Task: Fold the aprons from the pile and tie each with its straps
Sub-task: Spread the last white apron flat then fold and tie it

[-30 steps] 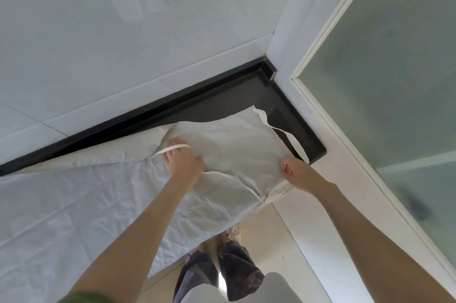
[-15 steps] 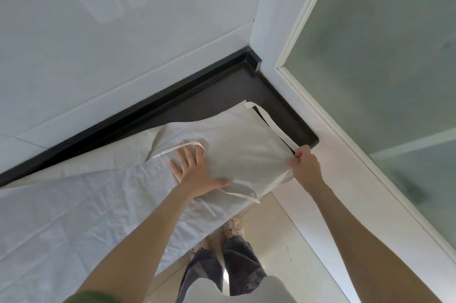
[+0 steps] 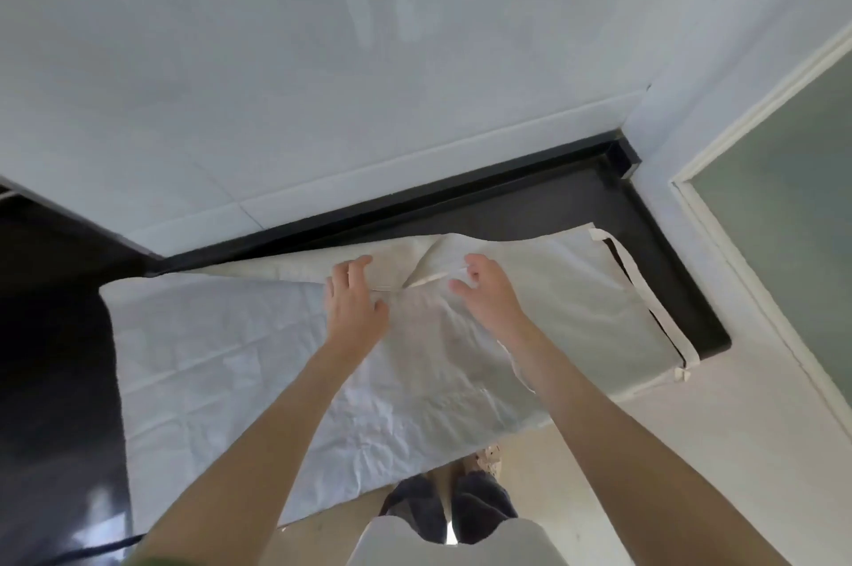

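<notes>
Both hands hover low over the middle of a cream apron [image 3: 558, 288]. The left hand [image 3: 355, 307] lies palm down with its fingers nearly straight and slightly spread, fingertips on the cloth. The right hand [image 3: 488, 293] is just beside it, with fingers loosely curled and thumb held apart. Neither hand plainly grips anything, though it is hard to tell whether the right fingertips touch the fabric. A thin strap [image 3: 431, 279] runs across the apron between the two hands, beside a raised fold in the cloth. The apron is spread flat, its far edge lying on a black countertop [image 3: 530, 215] and its near part on a crumpled white sheet [image 3: 221, 358] that covers the surface to the left and hangs over the front edge. At the apron's right edge, a wider looped strap [image 3: 641, 288] arcs out over the dark counter, joined to the cloth at both ends. Behind the counter rises a white tiled wall [image 3: 322, 81], and to the right stands a frosted glass panel [image 3: 783, 219] in a pale frame. Below the forearms, the person's dark trousers [image 3: 479, 510] show above a beige floor [image 3: 530, 473].
</notes>
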{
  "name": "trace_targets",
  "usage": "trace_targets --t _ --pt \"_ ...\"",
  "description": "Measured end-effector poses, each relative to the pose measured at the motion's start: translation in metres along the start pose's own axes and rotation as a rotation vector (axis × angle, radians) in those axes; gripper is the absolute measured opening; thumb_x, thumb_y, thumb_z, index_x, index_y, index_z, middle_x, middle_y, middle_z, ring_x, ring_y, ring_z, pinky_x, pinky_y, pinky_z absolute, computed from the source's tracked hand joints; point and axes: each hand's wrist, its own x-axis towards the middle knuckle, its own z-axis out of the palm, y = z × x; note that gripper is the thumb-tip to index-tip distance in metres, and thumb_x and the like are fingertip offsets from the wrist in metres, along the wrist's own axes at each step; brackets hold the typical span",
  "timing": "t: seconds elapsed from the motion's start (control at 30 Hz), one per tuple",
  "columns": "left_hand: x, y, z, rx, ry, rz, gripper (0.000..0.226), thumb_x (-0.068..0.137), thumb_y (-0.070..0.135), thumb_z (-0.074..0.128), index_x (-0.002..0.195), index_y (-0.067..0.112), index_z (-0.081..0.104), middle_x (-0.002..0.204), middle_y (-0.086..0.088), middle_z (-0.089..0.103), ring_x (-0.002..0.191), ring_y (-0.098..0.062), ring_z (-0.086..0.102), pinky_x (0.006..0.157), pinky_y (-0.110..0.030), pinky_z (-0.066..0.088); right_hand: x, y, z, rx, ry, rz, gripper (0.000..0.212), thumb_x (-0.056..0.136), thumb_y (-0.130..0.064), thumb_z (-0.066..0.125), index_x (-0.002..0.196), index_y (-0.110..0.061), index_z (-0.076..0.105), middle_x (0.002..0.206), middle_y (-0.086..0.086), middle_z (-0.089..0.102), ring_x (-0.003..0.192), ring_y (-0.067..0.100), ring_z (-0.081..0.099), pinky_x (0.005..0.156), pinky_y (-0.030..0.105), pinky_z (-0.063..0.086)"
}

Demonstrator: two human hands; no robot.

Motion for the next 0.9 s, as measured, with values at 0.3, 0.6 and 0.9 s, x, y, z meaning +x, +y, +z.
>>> trace_targets --t 0.3,0.6,0.9 --pt "0.011 -0.087 -0.061 0.547 -0.059 -0.121 0.103 0.067 0.026 0.083 0.151 0.015 0.024 0.155 -0.018 0.024 0.129 -0.035 0.041 0.106 -0.05 0.031 0.052 -0.033 0.054 0.265 0.116 0.296 0.034 0.079 -0.026 0.072 0.056 -0.014 0.05 0.061 0.004 0.052 0.062 0.025 0.05 0.061 0.034 0.039" --pt "0.03 -0.079 -0.081 0.699 -0.217 0.028 0.047 0.085 0.022 0.056 0.131 0.02 0.046 0.134 -0.002 0.05 0.127 -0.022 0.043 0.107 -0.039 0.026 0.041 -0.015 0.013 0.35 -0.122 0.223 0.025 0.083 0.006 0.05 0.069 -0.012 0.04 0.067 0.006 0.035 0.063 0.02 0.037 0.06 0.031 0.029" --pt "0.034 -0.034 -0.118 0.397 -1.003 -0.212 0.08 0.089 0.074 0.031 0.153 0.029 0.019 0.158 0.004 0.022 0.145 -0.025 0.021 0.115 -0.043 0.019 0.035 -0.022 0.003 0.267 -0.172 0.193 0.022 0.083 0.015 0.042 0.086 -0.003 0.054 0.081 0.009 0.058 0.071 0.021 0.057 0.059 0.028 0.042"
